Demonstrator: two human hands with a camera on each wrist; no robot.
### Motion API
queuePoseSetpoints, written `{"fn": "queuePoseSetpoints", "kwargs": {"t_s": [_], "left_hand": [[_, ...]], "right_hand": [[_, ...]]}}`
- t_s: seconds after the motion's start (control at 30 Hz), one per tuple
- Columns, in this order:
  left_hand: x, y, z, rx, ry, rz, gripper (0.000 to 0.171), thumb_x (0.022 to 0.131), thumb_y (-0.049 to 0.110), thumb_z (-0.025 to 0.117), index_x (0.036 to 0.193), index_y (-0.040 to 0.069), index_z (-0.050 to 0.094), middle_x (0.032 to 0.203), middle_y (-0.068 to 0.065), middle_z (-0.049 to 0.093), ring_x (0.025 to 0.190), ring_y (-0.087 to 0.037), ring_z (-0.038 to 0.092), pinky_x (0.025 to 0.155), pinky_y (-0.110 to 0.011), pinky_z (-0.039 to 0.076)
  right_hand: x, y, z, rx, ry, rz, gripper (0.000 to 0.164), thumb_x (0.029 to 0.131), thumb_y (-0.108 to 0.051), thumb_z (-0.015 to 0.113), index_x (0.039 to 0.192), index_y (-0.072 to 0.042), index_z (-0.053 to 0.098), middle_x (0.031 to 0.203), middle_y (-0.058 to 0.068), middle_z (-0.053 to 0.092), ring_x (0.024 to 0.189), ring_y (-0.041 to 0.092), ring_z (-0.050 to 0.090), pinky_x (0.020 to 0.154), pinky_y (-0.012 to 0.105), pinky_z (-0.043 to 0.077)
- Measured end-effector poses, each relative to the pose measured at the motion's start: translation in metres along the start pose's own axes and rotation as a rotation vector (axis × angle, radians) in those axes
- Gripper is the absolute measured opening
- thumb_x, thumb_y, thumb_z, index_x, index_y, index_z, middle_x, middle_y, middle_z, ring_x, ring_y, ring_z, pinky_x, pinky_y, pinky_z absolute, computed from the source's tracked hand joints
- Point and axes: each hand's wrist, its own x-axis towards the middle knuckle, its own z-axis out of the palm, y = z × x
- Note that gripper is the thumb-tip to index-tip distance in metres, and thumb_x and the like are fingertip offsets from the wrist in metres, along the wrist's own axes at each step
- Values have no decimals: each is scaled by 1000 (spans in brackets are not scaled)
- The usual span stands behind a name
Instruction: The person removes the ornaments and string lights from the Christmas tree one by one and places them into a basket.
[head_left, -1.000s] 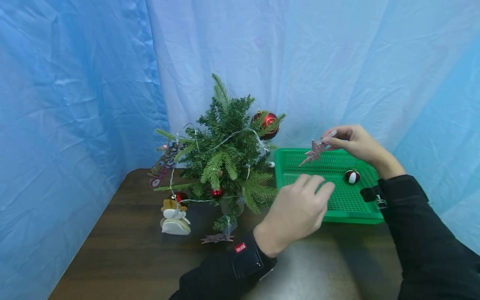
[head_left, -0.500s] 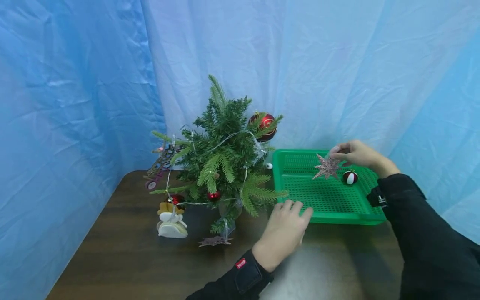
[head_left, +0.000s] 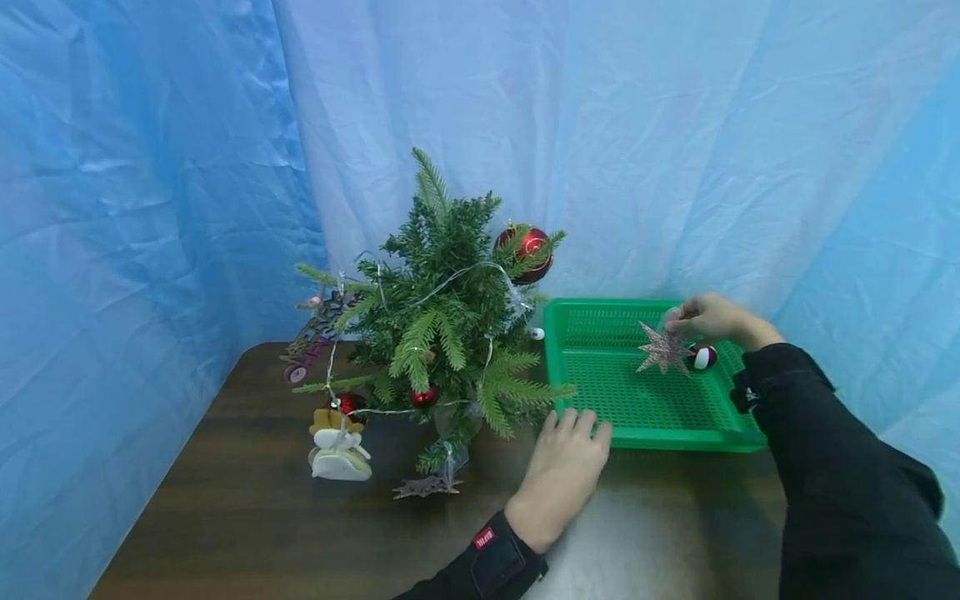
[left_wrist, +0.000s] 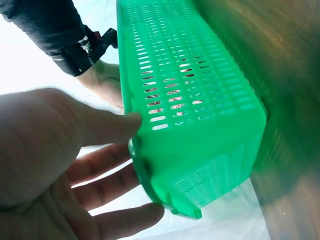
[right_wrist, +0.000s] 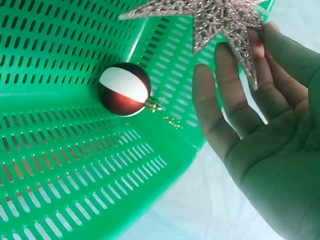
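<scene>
My right hand (head_left: 708, 319) pinches a glittery pink star ornament (head_left: 663, 350) between thumb and fingers, over the right part of a green plastic basket (head_left: 675, 437). In the right wrist view the star (right_wrist: 220, 22) hangs by the fingertips, above a dark red and white ball ornament (right_wrist: 125, 90) lying in the basket. My left hand (head_left: 566, 467) holds the basket's near left rim. The left wrist view has its thumb on the outer wall of the basket (left_wrist: 200, 135) and fingers behind the rim; some fingertips are hidden there.
A small artificial Christmas tree (head_left: 442, 325) with string lights stands left of the basket. On it hang a large red ball (head_left: 525, 254), a white figure (head_left: 341, 454) and another star (head_left: 427, 486) low at the front. Blue curtains (head_left: 637, 150) back the brown table (head_left: 247, 517).
My right hand has lowered the star into the basket area, moving right and down. My left hand has come away from near the star, down to the basket's near left rim.
</scene>
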Motion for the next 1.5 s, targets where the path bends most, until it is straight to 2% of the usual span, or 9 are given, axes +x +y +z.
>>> {"fn": "queuePoseSetpoints", "kwargs": {"t_s": [0.17,0.33,0.6,1.0,1.13,1.23,1.3,1.37,1.5], "left_hand": [[-1,0,1,-40,37,0,31,90,7,76,120,15,72,112,-3,64,101,-20,60,93,-39,54],[-5,0,-4,-71,30,3,28,92,6,73,118,14,72,112,-4,64,100,-19,60,92,-41,54],[-6,-1,-10,-50,4,3,30,89,5,73,117,15,71,111,-2,64,100,-18,59,91,-38,54],[-7,0,-9,-27,26,10,28,90,7,74,116,16,72,109,-1,63,97,-17,58,88,-36,54],[-7,0,-9,-23,21,11,27,91,7,74,116,17,72,109,-1,63,96,-17,58,87,-36,54],[-6,0,-10,-26,15,13,27,91,8,73,116,17,72,109,-1,63,96,-16,58,87,-35,54],[-6,0,-10,-25,9,14,27,91,8,73,116,17,72,109,-1,63,96,-16,58,87,-35,54],[-6,0,-9,-21,8,15,27,91,8,74,116,17,72,109,-1,63,96,-16,58,87,-35,54],[-6,0,-8,-10,20,16,27,89,7,74,114,18,72,107,0,63,95,-16,58,86,-35,54]], "right_hand": [[0,4,0,-6,-18,22,40,106,-17,55,129,16,55,120,31,63,110,46,63,90,54,55],[-1,9,1,-46,-45,33,42,107,-18,53,132,15,55,125,33,60,110,48,62,90,54,55],[0,16,0,-60,-89,88,43,107,-16,52,136,16,51,130,37,55,118,52,56,91,54,54],[2,19,2,-25,-147,148,44,107,-18,51,137,15,51,135,35,54,117,48,57,87,50,56],[2,18,6,-1,-140,184,37,107,-12,50,133,14,54,118,28,63,93,35,64,77,46,56],[4,20,8,6,-139,218,31,106,-10,49,126,12,58,92,14,62,68,21,55,67,42,50],[5,22,9,-10,-142,234,28,106,-9,49,123,10,61,86,9,58,63,19,50,63,39,46],[5,24,9,-45,-147,229,28,105,-8,51,122,12,61,88,13,59,69,23,56,66,39,51],[6,27,12,-90,-148,235,31,103,-7,55,125,15,60,106,24,61,96,35,63,78,42,59]]}}
